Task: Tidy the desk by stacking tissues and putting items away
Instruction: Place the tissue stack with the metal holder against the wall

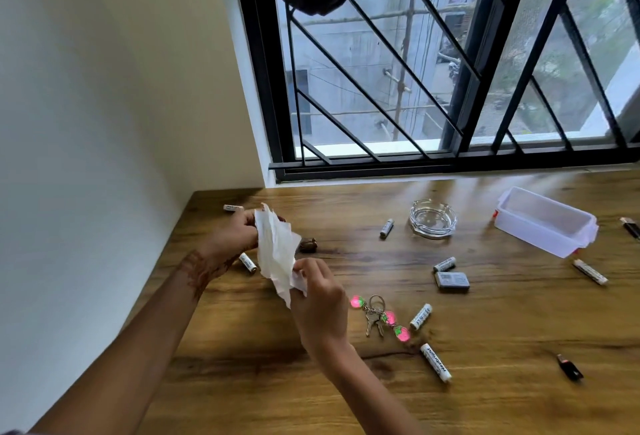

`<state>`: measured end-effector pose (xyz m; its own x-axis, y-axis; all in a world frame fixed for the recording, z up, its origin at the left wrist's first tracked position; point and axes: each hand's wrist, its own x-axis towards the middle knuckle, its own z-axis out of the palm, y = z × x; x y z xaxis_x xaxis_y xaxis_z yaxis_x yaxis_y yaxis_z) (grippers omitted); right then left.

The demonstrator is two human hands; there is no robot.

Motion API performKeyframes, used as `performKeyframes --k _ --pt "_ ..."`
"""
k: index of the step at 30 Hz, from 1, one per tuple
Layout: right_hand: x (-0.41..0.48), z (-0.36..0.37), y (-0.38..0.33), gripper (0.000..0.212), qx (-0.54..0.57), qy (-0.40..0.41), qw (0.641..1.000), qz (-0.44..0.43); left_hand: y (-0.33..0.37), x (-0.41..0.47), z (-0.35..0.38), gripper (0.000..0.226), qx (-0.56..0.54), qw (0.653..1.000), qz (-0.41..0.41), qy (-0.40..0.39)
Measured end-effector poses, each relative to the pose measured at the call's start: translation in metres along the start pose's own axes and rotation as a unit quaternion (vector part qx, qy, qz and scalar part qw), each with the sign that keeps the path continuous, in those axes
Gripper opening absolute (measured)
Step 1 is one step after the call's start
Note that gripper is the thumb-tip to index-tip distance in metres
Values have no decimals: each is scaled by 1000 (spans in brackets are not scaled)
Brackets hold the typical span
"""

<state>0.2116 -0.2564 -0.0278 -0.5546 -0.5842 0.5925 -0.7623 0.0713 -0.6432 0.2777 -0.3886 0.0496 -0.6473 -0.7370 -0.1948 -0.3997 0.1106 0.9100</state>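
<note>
A crumpled white tissue (277, 253) hangs above the left part of the wooden desk (485, 313), held between both hands. My left hand (235, 235) pinches its upper end, and my right hand (320, 303) grips its lower end. Several white batteries lie scattered on the desk, such as a battery (386, 228) near the middle and a battery (435, 362) near the front. A keyring with pink strawberry charms (381, 318) lies just right of my right hand. An open white plastic box (545, 221) stands at the back right.
A glass ashtray (432, 222) sits near the window. A small grey block (453, 281) and a black USB stick (569, 367) lie on the right side. A small brown object (307, 245) lies behind the tissue. The wall runs along the desk's left edge.
</note>
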Motion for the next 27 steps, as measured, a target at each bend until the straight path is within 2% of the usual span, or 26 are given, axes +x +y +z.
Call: performKeyframes --k 6,10,16,21,27 --pt "-14 7 14 30 -69 -51 996 -26 -19 -3 4 36 -2 1000 -10 -22" --pt "-19 10 22 31 -96 -75 992 -14 -25 -4 6 37 -1 999 6 -36" --pt "-25 3 22 33 -72 -68 995 -9 -36 -3 16 28 29 1000 2 -2" --pt "-31 0 28 26 -71 -51 996 -32 -43 -2 21 24 47 999 -3 25" --pt "-32 6 32 21 -64 -89 994 5 -47 -9 27 32 58 997 27 46"
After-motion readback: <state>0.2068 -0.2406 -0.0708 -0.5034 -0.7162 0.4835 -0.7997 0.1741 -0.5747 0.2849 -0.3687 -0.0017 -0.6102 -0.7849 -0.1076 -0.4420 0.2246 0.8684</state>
